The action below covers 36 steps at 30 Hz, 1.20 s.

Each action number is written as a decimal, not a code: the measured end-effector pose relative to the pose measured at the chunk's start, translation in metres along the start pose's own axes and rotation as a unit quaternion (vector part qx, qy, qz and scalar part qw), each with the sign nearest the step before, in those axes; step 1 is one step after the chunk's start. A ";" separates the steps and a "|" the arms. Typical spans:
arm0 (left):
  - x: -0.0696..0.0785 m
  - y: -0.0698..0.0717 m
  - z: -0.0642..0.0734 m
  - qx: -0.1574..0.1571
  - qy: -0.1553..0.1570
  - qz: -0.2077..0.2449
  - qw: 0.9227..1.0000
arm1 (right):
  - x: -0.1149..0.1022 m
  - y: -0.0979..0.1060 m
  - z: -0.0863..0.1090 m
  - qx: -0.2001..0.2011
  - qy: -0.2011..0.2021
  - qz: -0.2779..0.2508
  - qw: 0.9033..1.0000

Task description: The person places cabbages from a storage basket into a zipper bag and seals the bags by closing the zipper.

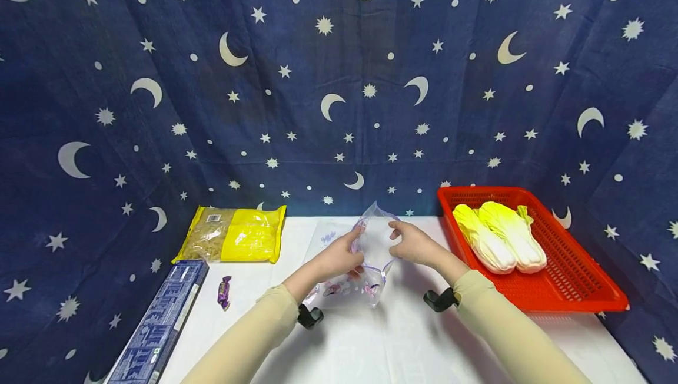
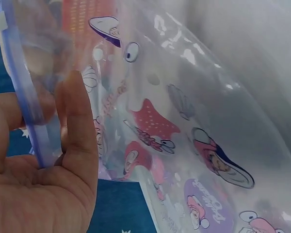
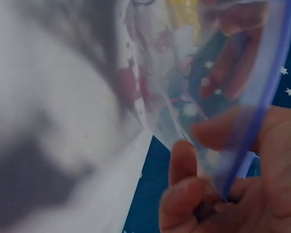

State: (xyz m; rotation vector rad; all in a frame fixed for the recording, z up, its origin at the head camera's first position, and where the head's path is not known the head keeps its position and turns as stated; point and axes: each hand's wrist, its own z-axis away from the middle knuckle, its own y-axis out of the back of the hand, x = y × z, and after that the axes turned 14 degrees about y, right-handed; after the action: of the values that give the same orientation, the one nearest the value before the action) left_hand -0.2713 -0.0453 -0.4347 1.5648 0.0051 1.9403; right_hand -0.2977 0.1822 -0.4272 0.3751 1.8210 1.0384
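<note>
A clear plastic zip bag (image 1: 371, 290) with pink and purple sea-creature prints is held up over the white table, its purple-edged mouth spread apart. My left hand (image 1: 339, 254) grips one side of the mouth; in the left wrist view the purple zip edge (image 2: 26, 107) runs between thumb and fingers, near a white slider (image 2: 0, 20). On the opposite side my right hand (image 1: 415, 244) pinches the rim, with the thumb seen through the film in the right wrist view. A flat sheet or bag with purple print (image 1: 323, 237) lies on the table behind the left hand.
At the right stands a red basket (image 1: 577, 278) with two Chinese cabbages (image 1: 511, 237). To the left are a yellow bag of dry food (image 1: 251, 235), a long blue box (image 1: 159, 325) and a purple wrapped candy (image 1: 224, 293). A starry blue curtain (image 1: 296, 89) hangs behind the table (image 1: 365, 354).
</note>
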 end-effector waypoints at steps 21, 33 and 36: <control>-0.011 0.031 0.020 0.032 -0.009 0.060 0.998 | -0.017 0.020 -0.004 -0.059 0.023 0.011 0.998; -0.011 0.036 0.023 0.062 0.011 0.071 0.995 | -0.026 0.026 -0.004 -0.066 0.039 0.015 0.997; -0.011 0.036 0.023 0.053 0.022 0.095 0.994 | -0.027 0.025 -0.004 -0.066 0.033 0.006 0.997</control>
State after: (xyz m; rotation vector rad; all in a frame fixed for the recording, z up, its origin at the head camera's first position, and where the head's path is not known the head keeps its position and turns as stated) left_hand -0.2674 -0.0882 -0.4242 1.6421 -0.0233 2.1523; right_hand -0.2928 0.1775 -0.3913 0.2755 1.7992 1.1846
